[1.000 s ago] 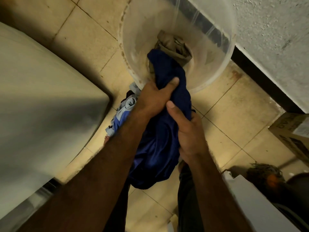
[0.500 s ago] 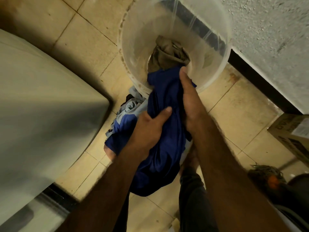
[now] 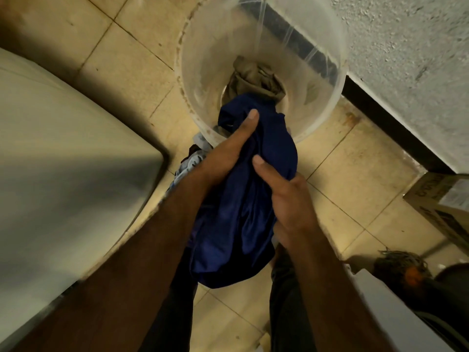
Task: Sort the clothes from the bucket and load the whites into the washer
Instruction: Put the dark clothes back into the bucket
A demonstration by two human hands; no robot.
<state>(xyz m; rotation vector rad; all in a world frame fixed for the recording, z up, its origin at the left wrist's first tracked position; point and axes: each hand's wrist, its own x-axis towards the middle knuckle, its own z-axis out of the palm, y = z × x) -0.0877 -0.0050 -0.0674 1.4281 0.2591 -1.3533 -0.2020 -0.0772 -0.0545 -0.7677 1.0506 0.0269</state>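
A dark blue garment (image 3: 243,214) hangs bunched between both my hands, its top end still over the rim of the clear plastic bucket (image 3: 203,62). My left hand (image 3: 228,151) grips it from the left with the fingers stretched up along the cloth. On the right side, my right hand (image 3: 286,201) clutches the cloth lower down. A brownish-khaki garment (image 3: 256,80) lies at the bottom of the bucket. Under my left forearm a pile of light blue and white clothes (image 3: 190,163) rests on the tiled floor. The washer's white top (image 3: 63,148) fills the left.
A rough white wall (image 3: 406,54) with a dark skirting stands right behind the bucket. A cardboard box (image 3: 444,207) sits at the right edge, with a mop head (image 3: 401,262) and a white surface (image 3: 396,313) below it.
My right hand has come back from the bucket's rim and now grips the blue garment lower down. My left hand has slid up the cloth toward the bucket.
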